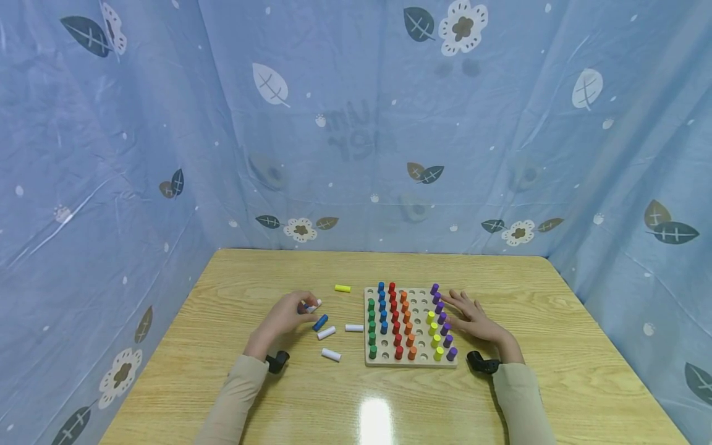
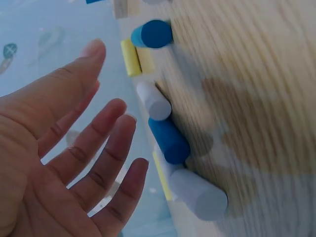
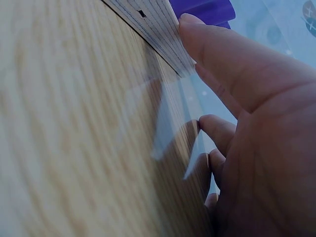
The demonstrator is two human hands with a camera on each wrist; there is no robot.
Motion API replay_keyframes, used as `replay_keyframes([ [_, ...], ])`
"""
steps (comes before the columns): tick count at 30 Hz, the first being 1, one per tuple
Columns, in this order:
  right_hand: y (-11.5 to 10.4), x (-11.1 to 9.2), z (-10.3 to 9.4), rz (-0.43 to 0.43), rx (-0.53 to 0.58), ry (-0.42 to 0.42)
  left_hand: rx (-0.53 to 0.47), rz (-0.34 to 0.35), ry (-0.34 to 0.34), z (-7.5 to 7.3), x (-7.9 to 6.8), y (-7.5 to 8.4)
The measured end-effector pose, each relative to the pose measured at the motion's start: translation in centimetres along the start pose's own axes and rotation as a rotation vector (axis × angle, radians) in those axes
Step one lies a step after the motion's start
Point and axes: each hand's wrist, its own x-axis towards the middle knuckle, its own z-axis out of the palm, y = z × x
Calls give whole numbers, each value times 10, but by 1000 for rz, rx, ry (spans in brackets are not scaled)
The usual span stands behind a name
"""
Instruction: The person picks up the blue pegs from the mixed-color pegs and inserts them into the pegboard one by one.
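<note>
My left hand [image 1: 282, 316] hovers over loose pegs on the left of the table, fingers spread and nothing in its grasp. Between its thumb and fingers in the head view lies a blue peg [image 1: 320, 322], with a white peg [image 1: 314, 305] just beyond. The left wrist view shows the palm [image 2: 19, 163] facing blue pegs [image 2: 170, 140] and white pegs [image 2: 200, 195]. A wooden pegboard [image 1: 411, 363] carries rows of green, blue, red, orange, yellow and purple pegs. Alongside its right edge rests my right hand [image 1: 473, 320], its thumb tip [image 3: 190, 20] close to a purple peg [image 3: 210, 12].
Other white pegs [image 1: 330, 355] lie between the left hand and the board, one [image 1: 353, 328] right by its left edge. A yellow peg [image 1: 342, 288] lies farther back on the wooden table [image 1: 267, 266]. Blue patterned curtains [image 1: 345, 185] enclose the table's back and sides.
</note>
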Motion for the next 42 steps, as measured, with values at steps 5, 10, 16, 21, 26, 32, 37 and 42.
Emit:
replay_keyframes([
  [5,-1,0,0,-5,-1,0,15,-11,-2,-5,-2,0],
  [10,-3,-1,0,-2,-3,-3,53,-33,-5,-10,-4,-1],
  [16,-4,0,0,10,-2,-6,124,-53,-10,-10,-2,-5],
  [21,-5,0,-1,20,1,-6,194,-35,-3,-8,-1,-5],
  [26,-6,0,-1,18,1,-4,287,-11,13,-6,2,-2],
  [32,-7,0,0,13,-1,-3,396,17,21,-2,6,-2],
  [37,-8,0,3,5,-18,9,428,33,27,0,6,-1],
  [42,-6,1,4,6,-14,19,440,40,38,1,7,0],
])
